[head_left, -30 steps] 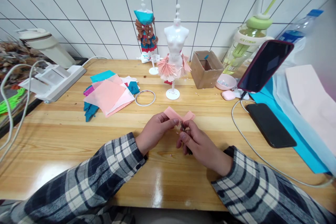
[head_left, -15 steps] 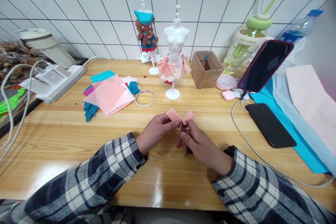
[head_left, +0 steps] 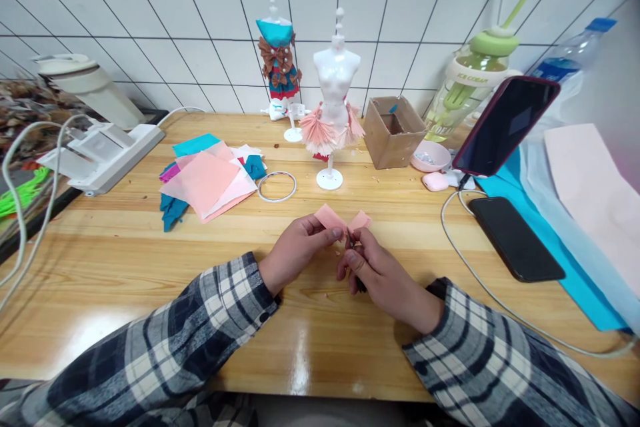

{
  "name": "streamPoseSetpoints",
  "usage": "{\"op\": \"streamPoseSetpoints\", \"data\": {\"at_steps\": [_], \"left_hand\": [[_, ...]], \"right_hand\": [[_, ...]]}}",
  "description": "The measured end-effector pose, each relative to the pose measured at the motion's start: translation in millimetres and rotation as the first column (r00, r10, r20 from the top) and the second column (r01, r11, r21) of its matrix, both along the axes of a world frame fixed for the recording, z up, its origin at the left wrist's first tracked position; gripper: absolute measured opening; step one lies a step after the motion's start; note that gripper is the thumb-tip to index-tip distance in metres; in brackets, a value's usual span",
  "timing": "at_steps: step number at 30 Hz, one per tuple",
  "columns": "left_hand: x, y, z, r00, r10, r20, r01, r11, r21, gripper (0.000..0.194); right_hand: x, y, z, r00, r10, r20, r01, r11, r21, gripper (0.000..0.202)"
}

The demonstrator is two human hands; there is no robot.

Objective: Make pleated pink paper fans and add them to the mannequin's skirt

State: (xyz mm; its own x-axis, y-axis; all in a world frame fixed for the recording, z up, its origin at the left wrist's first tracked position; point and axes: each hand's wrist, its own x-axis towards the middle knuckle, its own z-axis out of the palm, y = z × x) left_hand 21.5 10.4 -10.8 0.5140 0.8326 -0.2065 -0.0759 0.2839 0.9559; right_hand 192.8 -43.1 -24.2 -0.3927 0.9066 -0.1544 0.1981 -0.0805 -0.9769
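My left hand (head_left: 303,245) pinches a folded piece of peach-pink crepe paper (head_left: 331,218) between thumb and fingers, over the middle of the table. Close against it, my right hand (head_left: 381,273) is closed around small dark scissors (head_left: 361,285), mostly hidden by the fingers. Their tips meet the paper where its two flaps part. Small pink scraps lie on the table below. Beyond my hands stands a white dress-form mannequin (head_left: 336,73) wearing a pleated pink paper skirt (head_left: 320,132).
Coloured paper sheets (head_left: 203,180) and a white ring (head_left: 277,199) lie to the left. A second, dressed mannequin (head_left: 277,60), a cardboard box (head_left: 400,147) and a green-lidded bottle (head_left: 465,80) stand behind. To the right are a propped phone (head_left: 505,123), a flat phone (head_left: 517,238) and a cable.
The pink paper's left flap has shifted slightly up and left at the scissor tips. Both hands stay in nearly the same place.
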Motion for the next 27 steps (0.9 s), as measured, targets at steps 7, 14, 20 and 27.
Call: {"op": "streamPoseSetpoints", "data": {"at_steps": [7, 14, 20, 27], "left_hand": [[-0.9, -0.3, -1.4, 1.000, -0.004, 0.007, 0.004, 1.000, -0.001, 0.026], [-0.9, -0.3, -1.3, 1.000, 0.020, 0.024, -0.020, 1.000, 0.018, 0.028], [0.3, 0.2, -3.7, 0.997, 0.068, -0.036, -0.069, 0.997, -0.020, 0.025], [0.1, 4.6, -9.2, 0.975, 0.206, 0.089, -0.195, 0.974, -0.119, 0.016]], "right_hand": [[0.1, 0.4, 0.5, 1.000, 0.001, 0.002, -0.001, 1.000, -0.012, 0.018], [0.1, 0.7, 3.2, 1.000, 0.011, 0.013, -0.011, 1.000, -0.012, 0.015], [-0.1, -0.7, 4.6, 1.000, 0.010, 0.027, -0.009, 1.000, -0.019, 0.013], [7.4, 3.7, 13.8, 0.985, -0.074, 0.155, 0.058, 0.993, 0.105, 0.022]]}}
